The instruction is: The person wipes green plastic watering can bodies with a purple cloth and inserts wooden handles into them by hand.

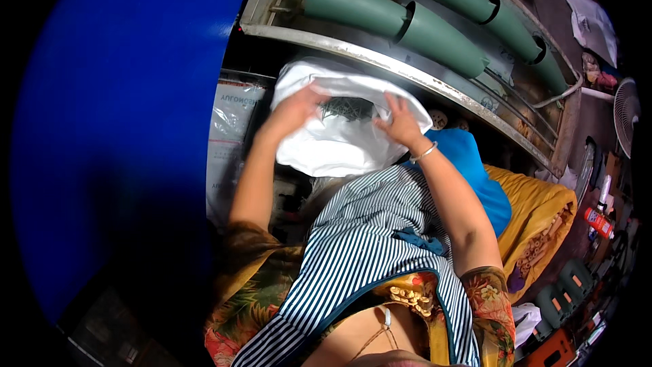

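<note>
A white sack [319, 151] stands in front of me with its mouth wide and its rim turned outward. Inside lies a heap of thin, dark greenish strands [348, 108]; their kind I cannot make out. At the left of the mouth, my left hand [297, 110] lies against the rim with its fingers stretched inward, slightly blurred. My right hand [402, 124], with a bangle [424, 153] on the wrist, rests at the opposite side of the rim. Its fingers and thumb are spread apart, and no separate item shows in either hand.
Beyond the sack stretches a metal frame [380, 61] carrying green cylinders [356, 7]. A large blue surface [122, 95] fills the left side. Wrapped packages [227, 122] sit left of the sack. Blue cloth [468, 170] and a yellow sack of tan pieces [536, 211] lie right; a fan [626, 114] stands farther off.
</note>
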{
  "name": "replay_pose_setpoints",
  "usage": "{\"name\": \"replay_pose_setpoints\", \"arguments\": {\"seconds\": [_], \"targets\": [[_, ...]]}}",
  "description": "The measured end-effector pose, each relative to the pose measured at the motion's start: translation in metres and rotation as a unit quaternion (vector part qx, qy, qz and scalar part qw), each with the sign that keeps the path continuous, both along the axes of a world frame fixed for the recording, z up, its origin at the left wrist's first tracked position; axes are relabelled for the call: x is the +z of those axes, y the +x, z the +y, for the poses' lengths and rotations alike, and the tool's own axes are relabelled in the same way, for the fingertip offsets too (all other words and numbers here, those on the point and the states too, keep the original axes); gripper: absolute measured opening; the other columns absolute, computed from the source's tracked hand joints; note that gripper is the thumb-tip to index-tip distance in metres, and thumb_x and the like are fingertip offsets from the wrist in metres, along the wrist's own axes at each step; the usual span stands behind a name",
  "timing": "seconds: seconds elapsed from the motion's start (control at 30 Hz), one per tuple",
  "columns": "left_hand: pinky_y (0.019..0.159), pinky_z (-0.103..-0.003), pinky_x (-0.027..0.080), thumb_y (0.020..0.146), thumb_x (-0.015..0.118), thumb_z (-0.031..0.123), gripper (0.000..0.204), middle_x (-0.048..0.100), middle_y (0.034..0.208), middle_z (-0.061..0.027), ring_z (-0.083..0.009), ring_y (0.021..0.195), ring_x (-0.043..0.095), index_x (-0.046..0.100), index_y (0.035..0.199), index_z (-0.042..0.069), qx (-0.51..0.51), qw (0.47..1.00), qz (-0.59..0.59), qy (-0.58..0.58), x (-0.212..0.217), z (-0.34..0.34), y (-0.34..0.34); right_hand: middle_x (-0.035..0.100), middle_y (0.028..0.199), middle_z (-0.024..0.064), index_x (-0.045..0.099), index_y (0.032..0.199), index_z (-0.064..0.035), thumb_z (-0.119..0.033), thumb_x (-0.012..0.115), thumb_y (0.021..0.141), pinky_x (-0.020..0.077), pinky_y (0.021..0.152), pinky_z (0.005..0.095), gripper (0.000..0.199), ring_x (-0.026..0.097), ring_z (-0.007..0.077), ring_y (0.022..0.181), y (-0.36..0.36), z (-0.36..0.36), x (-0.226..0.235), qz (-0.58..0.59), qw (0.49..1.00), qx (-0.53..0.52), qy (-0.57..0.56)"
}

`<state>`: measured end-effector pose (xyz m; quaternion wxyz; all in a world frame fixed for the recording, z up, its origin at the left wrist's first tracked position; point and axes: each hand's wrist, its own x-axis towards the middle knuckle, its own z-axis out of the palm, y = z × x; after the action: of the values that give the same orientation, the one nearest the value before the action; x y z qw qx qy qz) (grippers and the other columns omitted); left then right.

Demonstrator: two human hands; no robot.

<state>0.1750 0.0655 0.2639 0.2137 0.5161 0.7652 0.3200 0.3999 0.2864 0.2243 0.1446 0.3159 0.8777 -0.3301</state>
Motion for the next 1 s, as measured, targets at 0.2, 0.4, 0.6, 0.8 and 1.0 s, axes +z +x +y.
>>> {"name": "replay_pose_setpoints", "arguments": {"seconds": [0.2, 0.4, 0.6, 0.8, 1.0], "targets": [[0.1, -0.034, 0.041, 0.101, 0.053, 0.025, 0.021, 0.06, 0.108, -0.0079, -0.0227, 0.11, 0.057, 0.053, 0.111, 0.006, 0.157, 0.984, -0.086, 0.024, -0.048, 0.028, -0.098, 0.038, 0.152, 0.0156, 0.037, 0.15, -0.0277, -0.055, 0.064, 0.085, 0.0299, 0.111, 0.0574, 0.075, 0.037, 0.0453, 0.137, -0.013, 0.043, 0.001, -0.092, 0.988, -0.005, 0.12], [0.109, -0.042, 0.038, 0.101, 0.05, 0.018, 0.02, 0.052, 0.139, -0.0165, -0.0307, 0.129, 0.052, 0.054, 0.115, 0.004, 0.225, 0.815, -0.476, 0.24, 0.027, -0.005, -0.063, 0.036, 0.152, 0.0139, 0.036, 0.151, -0.0257, -0.039, 0.07, 0.083, 0.0429, 0.101, 0.0569, 0.077, 0.038, 0.0437, 0.135, -0.005, 0.016, 0.0, 0.046, 0.972, -0.033, 0.23], [0.107, -0.04, 0.04, 0.098, 0.052, 0.015, 0.031, 0.06, 0.127, -0.0152, -0.0274, 0.122, 0.055, 0.055, 0.124, -0.003, 0.626, 0.714, -0.229, 0.213, -0.099, -0.159, -0.04, 0.035, 0.153, 0.0163, 0.032, 0.153, -0.0239, -0.027, 0.07, 0.084, 0.0427, 0.105, 0.0493, 0.079, 0.04, 0.0416, 0.135, 0.023, 0.013, 0.027, 0.085, 0.976, -0.025, 0.198], [0.096, -0.038, 0.047, 0.095, 0.061, 0.043, 0.052, 0.058, 0.134, -0.0073, -0.0241, 0.115, 0.057, 0.056, 0.13, 0.004, 0.785, 0.458, -0.416, 0.026, -0.264, -0.253, 0.021, 0.034, 0.154, 0.0148, 0.036, 0.15, -0.0208, -0.023, 0.071, 0.083, 0.0497, 0.097, 0.0467, 0.076, 0.052, 0.0406, 0.122, 0.042, 0.009, 0.041, 0.091, 0.979, 0.005, 0.184], [0.095, -0.045, 0.048, 0.103, 0.051, 0.025, 0.026, 0.059, 0.119, -0.0103, -0.0261, 0.108, 0.058, 0.05, 0.121, 0.007, 0.719, 0.525, -0.395, 0.227, -0.211, -0.187, -0.027, 0.044, 0.144, 0.0183, 0.04, 0.145, -0.0156, -0.019, 0.072, 0.081, 0.0506, 0.095, 0.0464, 0.072, 0.057, 0.0399, 0.113, 0.039, -0.03, 0.071, 0.15, 0.979, 0.024, 0.139]]}}
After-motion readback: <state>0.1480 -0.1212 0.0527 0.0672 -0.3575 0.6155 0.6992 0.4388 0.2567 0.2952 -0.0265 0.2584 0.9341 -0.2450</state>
